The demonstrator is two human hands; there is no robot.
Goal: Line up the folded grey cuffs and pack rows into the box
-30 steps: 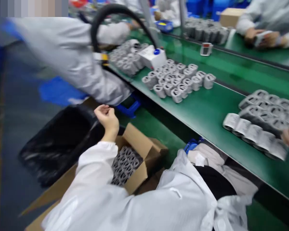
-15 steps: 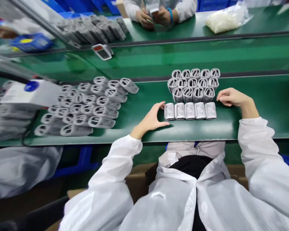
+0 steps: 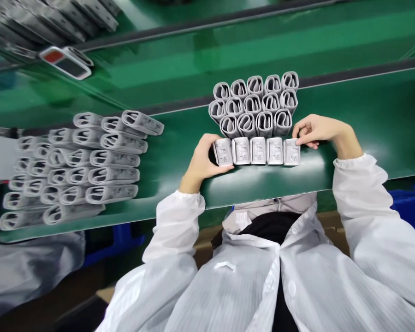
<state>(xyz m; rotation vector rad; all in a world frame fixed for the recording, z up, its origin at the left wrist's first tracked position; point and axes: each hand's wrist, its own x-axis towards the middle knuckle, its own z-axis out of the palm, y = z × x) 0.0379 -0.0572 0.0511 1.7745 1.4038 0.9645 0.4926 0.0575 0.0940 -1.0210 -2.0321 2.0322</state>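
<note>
Okay, head cam, looking down onto a green conveyor belt [image 3: 363, 108]. Left hand [image 3: 204, 157] is cupped, fingers wrapped around the end roll [image 3: 223, 152] at the left of a front row of five rolled grey bands [image 3: 257, 151]. Right hand [image 3: 316, 131] is half-curled at the other end, fingertips [image 3: 299, 142] on the last roll [image 3: 292, 152]. Can't tell if that's a real grip or just a push inward. Hands bracket the row from both ends, likely to keep it tight and square. That row sits centre frame, white labels up and facing the same way, probably so they can be read at a glance. Behind it, butted up close, is a block of rolls [image 3: 252, 106] with open ends showing, staggered in three rows, likely nested to stop them rolling. Larger batch of rolls [image 3: 79, 166] lies on the belt at left. Upper left: white unit with red panel [image 3: 65, 62] and more rolls [image 3: 44, 18]. White smock sleeves [image 3: 176, 226] enter from the bottom. Grey plastic sheet [image 3: 31, 272] lower left, blue crate [image 3: 410, 203] lower right.
</note>
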